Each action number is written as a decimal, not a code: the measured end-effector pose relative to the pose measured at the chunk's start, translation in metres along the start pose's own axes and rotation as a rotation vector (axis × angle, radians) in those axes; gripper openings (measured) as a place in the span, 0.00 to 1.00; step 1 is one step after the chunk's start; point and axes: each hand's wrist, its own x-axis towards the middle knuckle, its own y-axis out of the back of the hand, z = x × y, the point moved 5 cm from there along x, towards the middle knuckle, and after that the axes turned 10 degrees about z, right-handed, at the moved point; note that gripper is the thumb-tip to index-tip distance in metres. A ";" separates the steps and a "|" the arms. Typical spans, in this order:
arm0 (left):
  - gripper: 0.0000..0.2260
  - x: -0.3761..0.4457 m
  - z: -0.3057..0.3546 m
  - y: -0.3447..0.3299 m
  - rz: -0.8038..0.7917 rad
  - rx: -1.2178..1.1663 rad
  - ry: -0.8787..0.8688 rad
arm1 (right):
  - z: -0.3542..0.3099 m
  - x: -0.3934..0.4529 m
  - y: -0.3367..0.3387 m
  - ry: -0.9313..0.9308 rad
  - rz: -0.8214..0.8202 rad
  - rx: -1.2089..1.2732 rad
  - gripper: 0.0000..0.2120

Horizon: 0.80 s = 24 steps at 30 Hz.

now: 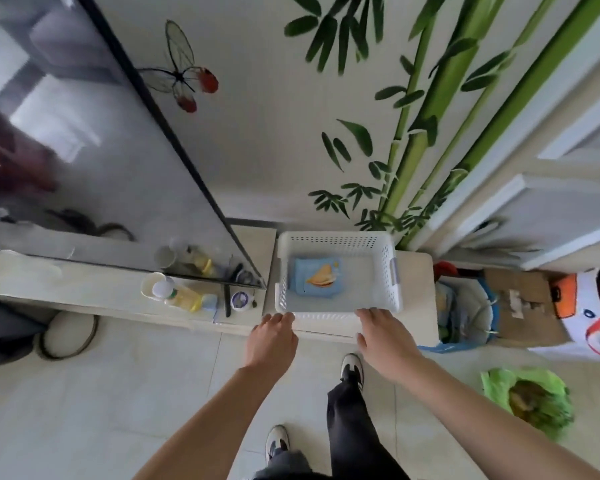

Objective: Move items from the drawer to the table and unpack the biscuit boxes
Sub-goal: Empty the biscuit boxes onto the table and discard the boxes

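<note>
Reaching both hands, left hand [272, 336] and right hand [381, 336] fingers relaxed at white basket [336, 239] near rim, blue biscuit box [317, 277] lying flat inside.

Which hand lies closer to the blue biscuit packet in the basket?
The left hand, at the white basket's near-left corner; the blue biscuit packet lies in the left half.

Soft, even daylight, cool in tone; source not visible, perhaps from the left, judging by bright patches reflected in the dark glass panel [94, 140]. Shadows faint and diffuse under the white basket [338, 239] and along the surface [416, 299] edge. No harsh glare. Strong wide-angle bending: wall lines and bamboo mural [426, 109] splay outward toward the corners. Overall slightly soft; left edge and reflections smeared, right-hand clutter blurred. Centre is sharpest.
</note>
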 end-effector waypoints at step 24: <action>0.07 0.185 -0.020 -0.242 -0.285 -0.515 0.948 | 0.109 0.261 -0.184 -0.051 -0.228 0.108 0.20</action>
